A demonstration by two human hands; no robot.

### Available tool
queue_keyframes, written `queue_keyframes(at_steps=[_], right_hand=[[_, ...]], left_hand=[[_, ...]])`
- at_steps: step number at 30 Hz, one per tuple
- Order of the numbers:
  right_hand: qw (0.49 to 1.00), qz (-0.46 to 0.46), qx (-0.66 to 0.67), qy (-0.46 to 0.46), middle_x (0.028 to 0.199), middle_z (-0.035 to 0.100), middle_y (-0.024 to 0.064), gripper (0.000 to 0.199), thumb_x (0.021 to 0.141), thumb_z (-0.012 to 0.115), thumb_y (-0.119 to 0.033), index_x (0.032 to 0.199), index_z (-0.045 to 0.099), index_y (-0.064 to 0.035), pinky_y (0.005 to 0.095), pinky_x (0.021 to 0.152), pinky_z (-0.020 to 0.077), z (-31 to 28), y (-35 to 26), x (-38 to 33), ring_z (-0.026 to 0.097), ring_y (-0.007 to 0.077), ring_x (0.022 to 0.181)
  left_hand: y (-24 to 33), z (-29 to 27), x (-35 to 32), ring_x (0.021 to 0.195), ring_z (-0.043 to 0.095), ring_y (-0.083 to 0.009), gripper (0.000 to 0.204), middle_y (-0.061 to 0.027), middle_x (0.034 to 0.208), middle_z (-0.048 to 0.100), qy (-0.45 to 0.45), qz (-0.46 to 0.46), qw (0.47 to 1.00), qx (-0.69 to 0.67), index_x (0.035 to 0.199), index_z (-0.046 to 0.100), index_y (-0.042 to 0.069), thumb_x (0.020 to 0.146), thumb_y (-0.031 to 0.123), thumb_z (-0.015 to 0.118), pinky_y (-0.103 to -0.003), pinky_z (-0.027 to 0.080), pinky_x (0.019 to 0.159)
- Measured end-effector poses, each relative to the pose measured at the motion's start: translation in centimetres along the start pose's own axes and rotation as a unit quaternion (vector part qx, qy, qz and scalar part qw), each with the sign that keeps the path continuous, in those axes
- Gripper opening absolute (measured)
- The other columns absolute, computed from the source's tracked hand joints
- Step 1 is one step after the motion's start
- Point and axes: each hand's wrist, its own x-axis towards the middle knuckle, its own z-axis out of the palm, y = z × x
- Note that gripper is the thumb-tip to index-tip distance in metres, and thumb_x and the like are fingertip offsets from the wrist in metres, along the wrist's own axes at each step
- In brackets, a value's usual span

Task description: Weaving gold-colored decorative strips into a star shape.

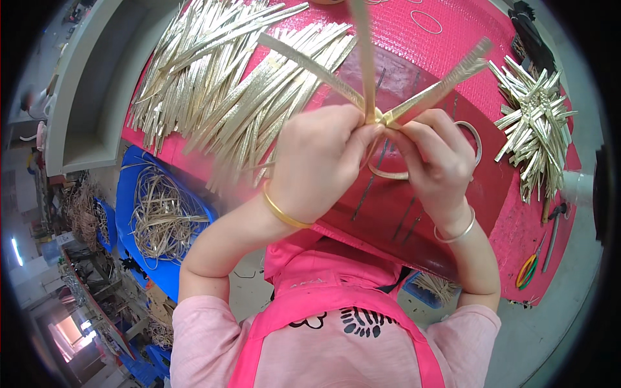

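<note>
Gold flat strips [435, 90] cross in a small knot between my hands, their ends fanning upward and outward. My left hand [323, 155] pinches the crossing from one side, thumb and fingers closed. From the other side my right hand [440, 149] grips it with bent fingers. Around my right hand curls a thin pale strip [478, 139]. Below both hands lies a dark red mat [414, 200] with dark lines on it. Left of the mat, loose gold strips [259, 97] are heaped; some near my left wrist are blurred.
On the pink-covered table [479, 26], a stack of crossed gold strips [532, 119] lies at right. Scissors [527, 271] and a hammer [554, 236] rest near the right edge. A blue bin [129, 213] of thin strip scraps stands at left, below a grey open box [81, 97].
</note>
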Motion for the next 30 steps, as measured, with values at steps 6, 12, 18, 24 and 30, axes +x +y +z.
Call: queue_keyframes(at_steps=[6, 12, 18, 24, 30], right_hand=[[0.949, 0.243, 0.195, 0.044, 0.065, 0.053, 0.0068, 0.007, 0.071, 0.059, -0.002, 0.075, 0.057, 0.0022, 0.0221, 0.046, 0.0389, 1.2, -1.6, -0.1, 0.052, 0.0125, 0.053], [0.815, 0.425, 0.393, -0.028, 0.064, 0.055, 0.0013, 0.011, 0.077, 0.056, -0.007, 0.077, 0.056, 0.0041, 0.0165, 0.052, 0.0396, -0.2, -1.5, 0.4, 0.051, 0.0058, 0.056], [0.821, 0.413, 0.380, -0.110, 0.063, 0.055, 0.0019, 0.013, 0.077, 0.056, -0.009, 0.080, 0.056, 0.0032, 0.0171, 0.050, 0.0383, -0.8, -0.5, 0.1, 0.050, 0.0051, 0.055], [0.931, 0.283, 0.214, -0.090, 0.065, 0.058, 0.0062, 0.015, 0.074, 0.058, -0.010, 0.080, 0.058, 0.0047, 0.0204, 0.052, 0.0400, -0.4, 0.2, 0.1, 0.050, 0.0072, 0.055], [0.820, 0.429, 0.315, -0.209, 0.070, 0.059, 0.0058, 0.017, 0.072, 0.061, -0.010, 0.082, 0.060, 0.0037, 0.0230, 0.057, 0.0415, -1.7, 1.1, 1.0, 0.053, 0.0094, 0.063]], left_hand=[[0.1, 1.1, 0.7, 0.037, 0.045, -0.0065, 0.020, -0.0029, 0.053, 0.051, -0.017, -0.360, 0.757, -0.545, 0.066, 0.051, 0.000, 0.078, 0.016, 0.056, -0.015, 0.029, 0.033], [0.1, 1.8, 0.3, 0.043, 0.049, -0.0084, 0.014, -0.0045, 0.057, 0.054, 0.069, -0.212, 0.910, -0.350, 0.076, 0.055, -0.005, 0.075, 0.009, 0.058, -0.017, 0.037, 0.038], [-1.0, -1.0, 1.5, 0.043, 0.052, -0.0089, 0.013, -0.0074, 0.063, 0.058, -0.177, -0.338, 0.795, -0.471, 0.080, 0.057, -0.005, 0.075, 0.007, 0.057, -0.017, 0.038, 0.037], [-1.7, 0.0, 0.8, 0.044, 0.051, -0.0104, 0.011, -0.0062, 0.063, 0.058, -0.104, -0.172, 0.953, -0.227, 0.079, 0.059, -0.001, 0.070, 0.005, 0.061, -0.020, 0.037, 0.038], [-1.1, 2.0, -0.1, 0.049, 0.049, -0.0253, 0.011, -0.0079, 0.055, 0.045, 0.053, 0.070, 0.996, 0.028, 0.067, 0.047, 0.005, 0.068, 0.008, 0.058, -0.034, 0.037, 0.040]])
